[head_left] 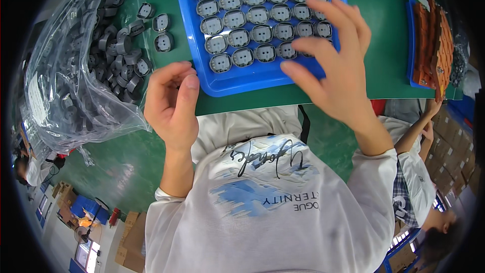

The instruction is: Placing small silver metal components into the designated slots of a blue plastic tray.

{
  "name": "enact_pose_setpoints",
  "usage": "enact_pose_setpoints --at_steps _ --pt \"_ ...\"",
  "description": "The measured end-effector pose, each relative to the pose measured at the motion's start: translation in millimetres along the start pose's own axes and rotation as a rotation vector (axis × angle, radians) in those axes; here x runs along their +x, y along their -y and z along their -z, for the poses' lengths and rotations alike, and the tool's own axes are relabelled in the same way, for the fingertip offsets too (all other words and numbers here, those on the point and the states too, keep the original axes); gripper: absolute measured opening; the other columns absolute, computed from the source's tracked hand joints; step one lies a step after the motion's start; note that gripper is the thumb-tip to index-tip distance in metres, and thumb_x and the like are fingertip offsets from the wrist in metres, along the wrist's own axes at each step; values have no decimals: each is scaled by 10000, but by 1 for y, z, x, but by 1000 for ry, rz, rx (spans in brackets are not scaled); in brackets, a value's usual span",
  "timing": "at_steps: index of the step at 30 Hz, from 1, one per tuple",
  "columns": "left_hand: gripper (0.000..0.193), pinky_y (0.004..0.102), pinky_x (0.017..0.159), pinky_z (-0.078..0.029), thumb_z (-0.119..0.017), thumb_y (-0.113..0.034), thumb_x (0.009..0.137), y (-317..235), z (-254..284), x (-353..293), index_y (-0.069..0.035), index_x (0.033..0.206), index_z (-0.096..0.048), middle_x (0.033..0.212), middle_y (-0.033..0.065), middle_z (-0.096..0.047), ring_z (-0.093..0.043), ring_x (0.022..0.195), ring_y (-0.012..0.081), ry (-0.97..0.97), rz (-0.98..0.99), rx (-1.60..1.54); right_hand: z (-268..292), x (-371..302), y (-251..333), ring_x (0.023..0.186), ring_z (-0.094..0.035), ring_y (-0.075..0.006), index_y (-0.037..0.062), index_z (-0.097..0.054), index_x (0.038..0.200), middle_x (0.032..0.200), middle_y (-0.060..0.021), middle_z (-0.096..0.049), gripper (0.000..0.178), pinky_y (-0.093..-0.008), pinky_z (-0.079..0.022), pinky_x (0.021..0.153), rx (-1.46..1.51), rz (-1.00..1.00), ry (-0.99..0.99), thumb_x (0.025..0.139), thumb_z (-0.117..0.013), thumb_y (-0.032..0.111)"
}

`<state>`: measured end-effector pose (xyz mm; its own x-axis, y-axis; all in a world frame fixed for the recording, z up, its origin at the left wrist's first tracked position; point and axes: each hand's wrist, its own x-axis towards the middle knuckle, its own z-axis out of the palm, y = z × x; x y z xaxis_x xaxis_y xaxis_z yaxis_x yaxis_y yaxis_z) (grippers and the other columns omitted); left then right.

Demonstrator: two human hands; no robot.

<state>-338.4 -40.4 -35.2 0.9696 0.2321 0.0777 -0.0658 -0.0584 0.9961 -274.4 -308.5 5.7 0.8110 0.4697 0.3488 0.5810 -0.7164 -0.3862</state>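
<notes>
A blue tray (237, 85) holds several rows of small grey plastic housings (261, 34), each rounded and open at the top. Over the tray's right side hangs my right hand (338, 60), fingers spread apart and thumb low, covering some housings; I see nothing gripped in it. My left hand (174, 103) is by the tray's near left corner, its fingers curled in and thumb raised. Whatever those fingers hold, if anything, is hidden. Left of the tray, a few loose housings (163, 42) lie on the green table, close to the bag's mouth.
A large clear plastic bag (65, 96) full of grey housings lies at the left, its opening spilling toward the tray. On the far right stands another blue tray (411, 45) with orange-brown pieces (434, 50). A co-worker's arm (419, 126) reaches in there. The green table (389, 71) ends near my body.
</notes>
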Motion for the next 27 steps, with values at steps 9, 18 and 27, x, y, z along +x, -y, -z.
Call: enact_pose_setpoints --at_steps 9,18,27 --pt "193 236 777 -495 -697 3 941 -2 -3 0 53 1124 -662 1009 89 -684 -616 861 113 -20 -7 18 15 -62 -1 1379 -439 -414 36 -697 1217 1376 -102 -645 494 -629 -213 1174 24 -98 53 795 -806 269" --pt "194 414 939 -443 -792 -118 777 -3 -3 3 -79 967 -772 1335 176 -613 -521 1192 339 77 -376 621 7 -56 -1 1417 -428 -438 49 -697 1186 1351 -111 -665 387 -619 -191 1203 -13 -160 25 837 -773 197" --pt "205 458 1024 -411 -803 -149 750 -7 -6 6 -117 953 -799 1393 213 -569 -493 1244 394 136 -369 765 3 -57 -6 1361 -471 -417 39 -715 1096 1354 -105 -653 347 -589 -304 1154 0 -108 -16 789 -800 178"
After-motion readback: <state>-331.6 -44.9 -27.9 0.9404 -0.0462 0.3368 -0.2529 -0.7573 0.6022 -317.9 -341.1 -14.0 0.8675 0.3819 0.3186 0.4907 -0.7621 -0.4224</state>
